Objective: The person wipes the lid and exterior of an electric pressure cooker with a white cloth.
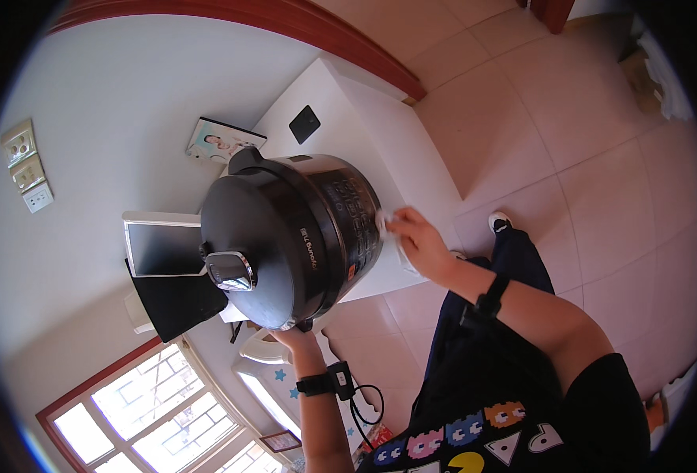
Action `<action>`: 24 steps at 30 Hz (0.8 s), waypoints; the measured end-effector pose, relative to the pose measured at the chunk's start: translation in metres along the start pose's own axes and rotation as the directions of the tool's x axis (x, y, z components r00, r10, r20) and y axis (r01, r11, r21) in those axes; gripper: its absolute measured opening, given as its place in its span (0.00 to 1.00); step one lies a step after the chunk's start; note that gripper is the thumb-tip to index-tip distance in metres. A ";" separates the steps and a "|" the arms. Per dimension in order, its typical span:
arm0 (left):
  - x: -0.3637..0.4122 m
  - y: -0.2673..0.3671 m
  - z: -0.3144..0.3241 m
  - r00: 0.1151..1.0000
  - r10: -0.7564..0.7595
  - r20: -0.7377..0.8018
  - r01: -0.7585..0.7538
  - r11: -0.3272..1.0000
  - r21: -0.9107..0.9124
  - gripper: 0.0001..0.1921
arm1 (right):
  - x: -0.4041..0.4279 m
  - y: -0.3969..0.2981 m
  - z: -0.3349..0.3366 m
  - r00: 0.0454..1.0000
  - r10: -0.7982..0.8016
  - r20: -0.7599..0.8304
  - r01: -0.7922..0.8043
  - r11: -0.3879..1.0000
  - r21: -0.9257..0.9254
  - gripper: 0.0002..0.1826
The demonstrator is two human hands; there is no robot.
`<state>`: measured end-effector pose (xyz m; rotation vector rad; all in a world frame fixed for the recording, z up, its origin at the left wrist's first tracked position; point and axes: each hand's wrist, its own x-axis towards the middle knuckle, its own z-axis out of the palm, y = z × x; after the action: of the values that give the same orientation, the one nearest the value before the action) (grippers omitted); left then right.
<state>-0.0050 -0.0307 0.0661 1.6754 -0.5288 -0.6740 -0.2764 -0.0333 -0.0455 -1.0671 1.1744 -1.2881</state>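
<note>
A black Joyoung electric pressure cooker with its lid on stands on a white cabinet, its button panel facing my body. My right hand pinches a white cloth or tissue against the lower edge of the cooker's front. My left hand is at the cooker's side, near the lid rim and side handle; its fingers are mostly hidden behind the cooker, so its grip cannot be told.
A black phone lies on the cabinet top near a framed photo. A white-framed screen and a black panel stand behind the cooker. Wall sockets and a window are beyond.
</note>
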 end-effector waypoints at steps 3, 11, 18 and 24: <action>-0.001 0.005 -0.003 0.997 0.028 0.074 -0.027 1.000 -0.015 0.21 | 0.054 -0.022 0.002 0.979 -0.107 -0.172 0.106 0.994 -0.018 0.19; 0.005 -0.006 -0.006 0.994 0.038 0.099 -0.042 0.998 0.038 0.23 | 0.043 -0.011 0.027 0.966 -0.140 -0.218 0.110 0.984 -0.142 0.21; -0.007 0.003 0.011 0.999 -0.029 0.033 0.029 1.000 0.003 0.23 | -0.004 -0.013 0.031 0.981 -0.071 -0.181 0.059 0.996 -0.072 0.21; 0.004 -0.002 -0.008 0.995 0.029 0.093 -0.027 0.999 -0.033 0.20 | 0.067 -0.019 0.023 0.964 -0.131 -0.232 0.076 0.970 -0.231 0.22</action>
<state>0.0033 -0.0276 0.0648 1.6098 -0.6040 -0.7393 -0.2596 -0.1020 -0.0261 -1.1659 1.4927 -1.4267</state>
